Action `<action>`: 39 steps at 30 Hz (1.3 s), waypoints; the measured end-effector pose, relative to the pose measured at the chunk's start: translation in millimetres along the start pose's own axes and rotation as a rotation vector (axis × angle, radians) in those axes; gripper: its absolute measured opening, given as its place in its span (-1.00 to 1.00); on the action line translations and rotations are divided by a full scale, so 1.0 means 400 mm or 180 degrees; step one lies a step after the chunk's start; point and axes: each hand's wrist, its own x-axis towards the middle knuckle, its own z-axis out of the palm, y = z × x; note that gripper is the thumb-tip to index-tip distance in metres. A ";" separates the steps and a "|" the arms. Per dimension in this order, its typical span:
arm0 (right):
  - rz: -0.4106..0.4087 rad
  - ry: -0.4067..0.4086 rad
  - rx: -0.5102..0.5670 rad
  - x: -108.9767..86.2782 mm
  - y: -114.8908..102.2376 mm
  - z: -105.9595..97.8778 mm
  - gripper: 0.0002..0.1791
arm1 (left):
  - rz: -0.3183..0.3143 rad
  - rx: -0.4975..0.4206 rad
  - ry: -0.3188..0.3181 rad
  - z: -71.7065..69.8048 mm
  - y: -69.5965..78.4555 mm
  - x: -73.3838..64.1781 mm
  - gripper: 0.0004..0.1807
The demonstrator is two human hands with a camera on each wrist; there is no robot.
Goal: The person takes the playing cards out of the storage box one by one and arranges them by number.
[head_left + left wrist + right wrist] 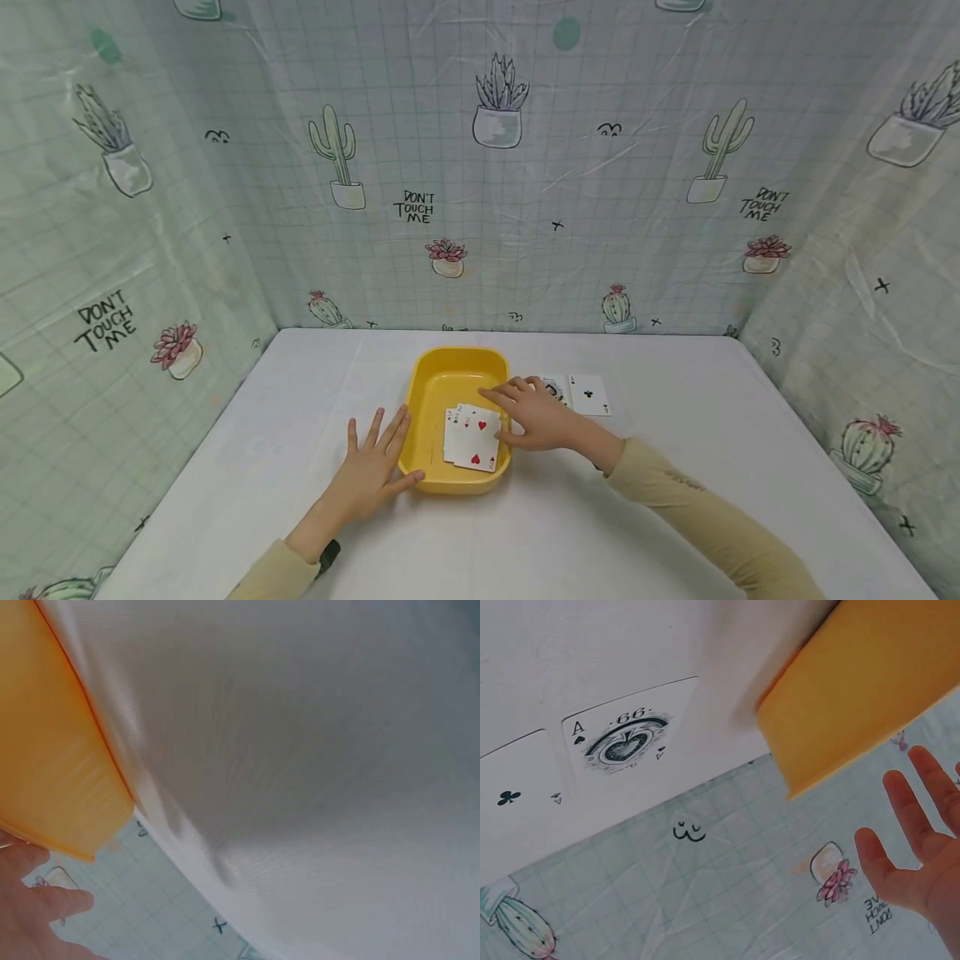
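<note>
A yellow plastic tray (442, 364) stands on the table, with a few playing cards (475, 440) overlapping inside it. The top card is a two of hearts. My left hand (367, 473) is spread at the tray's left side, its straight fingers at the rim. Over the right rim, my right hand (546, 417) hovers with spread fingers, apparently holding nothing. To the tray's right lie two cards side by side on the table: an ace of spades (626, 742), partly hidden by the right hand in the head view, and an ace of clubs (590, 395).
A white cloth covers the table (675, 392). Behind it and along both sides hangs a pale green curtain (555, 183) printed with cacti and lettering.
</note>
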 end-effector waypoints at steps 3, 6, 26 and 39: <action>-0.0043 -0.0041 -0.0002 0.007 -0.013 0.006 -0.23 | -0.0008 -0.0033 -0.0004 -0.001 0.002 0.000 -0.04; -0.0099 -0.0070 -0.0015 0.014 -0.025 0.014 -0.24 | -0.0010 -0.0040 -0.0015 -0.001 0.002 -0.001 -0.05; 0.0086 -0.0480 -0.0364 0.071 -0.063 0.060 -0.16 | 0.0050 0.0054 -0.0023 0.004 -0.006 0.000 -0.05; 0.0292 -0.0780 -0.0697 0.108 -0.087 0.090 0.07 | 0.0098 0.0077 0.0042 0.006 -0.007 0.000 -0.04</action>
